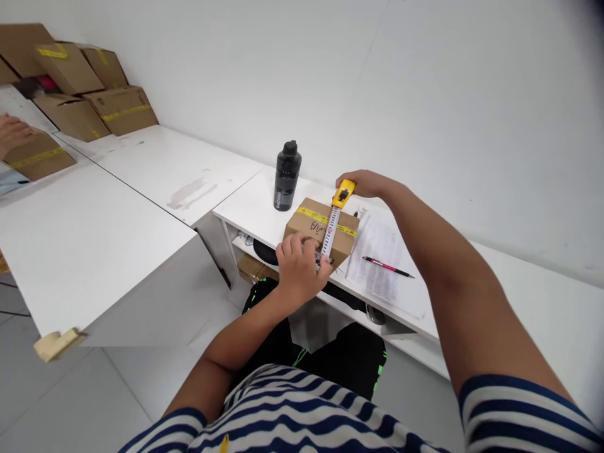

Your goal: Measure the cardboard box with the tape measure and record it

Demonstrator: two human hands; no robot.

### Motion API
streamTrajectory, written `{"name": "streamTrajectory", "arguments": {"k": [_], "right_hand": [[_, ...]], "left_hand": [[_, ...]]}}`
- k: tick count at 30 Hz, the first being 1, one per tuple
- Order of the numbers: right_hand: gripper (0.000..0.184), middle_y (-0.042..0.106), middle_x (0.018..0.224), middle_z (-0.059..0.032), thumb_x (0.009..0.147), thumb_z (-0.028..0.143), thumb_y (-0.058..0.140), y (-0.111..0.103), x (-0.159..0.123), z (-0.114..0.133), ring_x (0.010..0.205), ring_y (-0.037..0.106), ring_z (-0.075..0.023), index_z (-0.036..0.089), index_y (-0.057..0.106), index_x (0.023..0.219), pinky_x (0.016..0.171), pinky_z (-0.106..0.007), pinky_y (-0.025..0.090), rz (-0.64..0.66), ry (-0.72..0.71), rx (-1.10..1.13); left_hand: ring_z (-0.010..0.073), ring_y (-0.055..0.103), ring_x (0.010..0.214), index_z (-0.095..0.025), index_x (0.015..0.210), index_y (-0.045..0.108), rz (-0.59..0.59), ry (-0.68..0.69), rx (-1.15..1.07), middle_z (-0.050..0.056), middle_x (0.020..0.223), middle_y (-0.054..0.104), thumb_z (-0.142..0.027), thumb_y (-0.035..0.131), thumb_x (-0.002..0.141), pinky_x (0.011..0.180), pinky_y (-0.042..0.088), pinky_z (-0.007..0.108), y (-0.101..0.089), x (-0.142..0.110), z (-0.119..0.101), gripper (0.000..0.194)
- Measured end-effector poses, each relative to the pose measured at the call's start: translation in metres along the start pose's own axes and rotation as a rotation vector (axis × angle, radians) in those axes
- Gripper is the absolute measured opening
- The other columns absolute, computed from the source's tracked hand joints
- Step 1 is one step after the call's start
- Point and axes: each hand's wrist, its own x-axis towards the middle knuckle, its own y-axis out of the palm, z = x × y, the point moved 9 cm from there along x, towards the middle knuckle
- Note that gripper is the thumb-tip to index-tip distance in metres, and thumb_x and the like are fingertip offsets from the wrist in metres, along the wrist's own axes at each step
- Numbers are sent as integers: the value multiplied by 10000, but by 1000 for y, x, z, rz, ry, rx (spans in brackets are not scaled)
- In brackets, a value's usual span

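A small cardboard box (307,228) with yellow tape sits on the white desk (519,296). A tape measure runs across its top. My right hand (365,182) grips the yellow tape measure case (343,193) at the box's far edge. My left hand (298,267) pinches the end of the white tape blade (331,229) at the box's near edge, fingers closed.
A black bottle (286,176) stands left of the box. A printed sheet (380,258) with a red pen (387,267) lies to the right. Several cardboard boxes (89,94) are piled at far left, where another person's hand (12,132) rests on one.
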Motion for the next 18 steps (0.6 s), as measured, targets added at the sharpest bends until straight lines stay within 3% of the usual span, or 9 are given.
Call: {"name": "streamTrajectory", "arguments": {"k": [2, 5, 9, 18], "right_hand": [[330, 751, 971, 1, 701, 154, 607, 3, -2, 2, 841, 652, -205, 291, 728, 975, 732, -308, 501, -21, -17, 28], [339, 746, 971, -8, 723, 155, 589, 3, -7, 4, 811, 639, -199, 289, 719, 1006, 710, -305, 492, -51, -22, 47], [351, 739, 988, -15, 748, 138, 573, 1, -13, 7, 816, 637, -203, 288, 702, 1038, 721, -314, 487, -84, -9, 60], [356, 736, 1009, -36, 775, 145, 543, 0, -18, 14, 855, 639, -221, 273, 692, 1073, 768, -342, 488, -115, -9, 57]], "left_hand": [[378, 430, 1384, -234, 1221, 680, -26, 66, -33, 159, 1427, 561, -292, 565, 861, 1142, 283, 590, 7, 7, -1, 382], [351, 371, 1457, -315, 1253, 682, 30, 150, -68, 79, 1471, 564, -314, 500, 924, 1205, 165, 614, 29, 16, 1, 376], [371, 339, 1483, -316, 1320, 656, 79, 127, -64, 103, 1532, 509, -452, 491, 966, 1201, 137, 644, 49, 27, 10, 414], [325, 520, 1330, -386, 1264, 687, 176, 221, -37, 57, 1413, 632, -526, 550, 942, 1157, 223, 582, 49, 44, 9, 376]]}}
